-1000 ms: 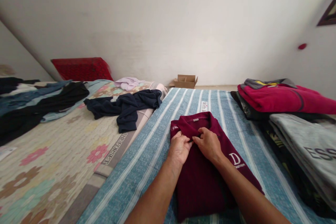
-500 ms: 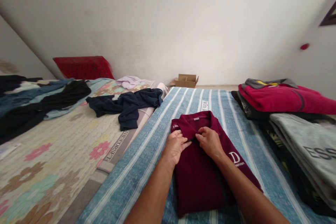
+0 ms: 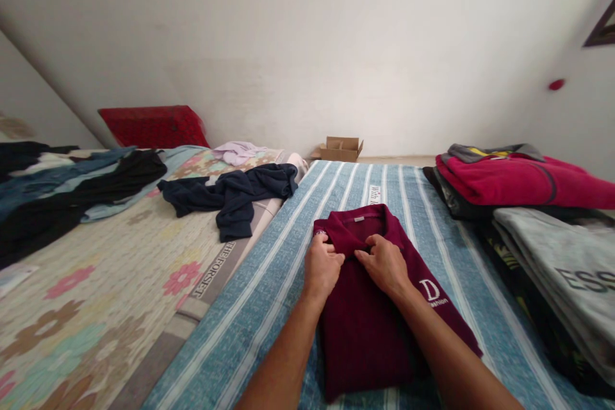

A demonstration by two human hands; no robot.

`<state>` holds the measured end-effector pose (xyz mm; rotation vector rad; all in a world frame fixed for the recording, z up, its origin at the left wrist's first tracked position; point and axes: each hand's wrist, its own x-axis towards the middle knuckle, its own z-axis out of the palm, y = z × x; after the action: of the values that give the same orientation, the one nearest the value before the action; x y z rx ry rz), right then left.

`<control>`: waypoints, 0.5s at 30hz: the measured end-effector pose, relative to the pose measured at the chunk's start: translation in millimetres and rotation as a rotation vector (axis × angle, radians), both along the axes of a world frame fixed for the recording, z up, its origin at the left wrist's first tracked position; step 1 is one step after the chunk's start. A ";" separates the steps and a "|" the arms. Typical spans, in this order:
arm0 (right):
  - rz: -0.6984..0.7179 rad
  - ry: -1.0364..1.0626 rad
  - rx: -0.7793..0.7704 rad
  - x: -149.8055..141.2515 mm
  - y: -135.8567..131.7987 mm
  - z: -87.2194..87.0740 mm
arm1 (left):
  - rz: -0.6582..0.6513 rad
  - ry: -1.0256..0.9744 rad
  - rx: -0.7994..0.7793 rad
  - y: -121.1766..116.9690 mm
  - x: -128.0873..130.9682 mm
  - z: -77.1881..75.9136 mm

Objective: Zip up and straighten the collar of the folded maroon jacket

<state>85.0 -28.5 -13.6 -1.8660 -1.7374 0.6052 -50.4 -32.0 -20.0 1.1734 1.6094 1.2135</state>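
A maroon polo shirt (image 3: 368,339) lies folded on the blue striped bedspread (image 3: 259,295), its collar pointing away from me and a white "D" print on its right side. My left hand (image 3: 321,269) is closed on the left side of the collar, fingers bent over the cloth. The fingertips of my right hand (image 3: 385,266) pinch the collar's front near the neck opening. Part of the collar front is hidden beneath the fingers of both hands.
Folded clothes are stacked at right, with a pink garment (image 3: 509,179) behind a grey one (image 3: 552,256). Left, a floral-covered bed (image 3: 134,269) carries a crumpled navy garment (image 3: 240,192) and black trousers (image 3: 96,189). A cardboard box (image 3: 341,149) stands by the wall.
My left hand has turned and its fingers have curled in at the collar's left side. My right hand has shifted slightly left along the collar front. The shirt stays in place.
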 end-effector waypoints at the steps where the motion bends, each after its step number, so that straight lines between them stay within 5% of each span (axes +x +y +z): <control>1: 0.005 0.007 0.007 0.4 -0.2 0.2 | 0.013 0.161 0.024 0.3 -1.6 0.3; 5: 0.023 0.084 0.075 7.2 -3.7 0.8 | 0.047 0.579 0.048 -1.6 -7.8 6.8; 15: -0.161 0.270 0.300 65.0 -16.3 -13.3 | -0.103 0.545 0.221 -0.6 -21.6 24.4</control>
<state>150.0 -44.8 -26.9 -1.6135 -1.4026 0.4788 -72.0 -32.6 4.4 1.8241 1.7982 1.0796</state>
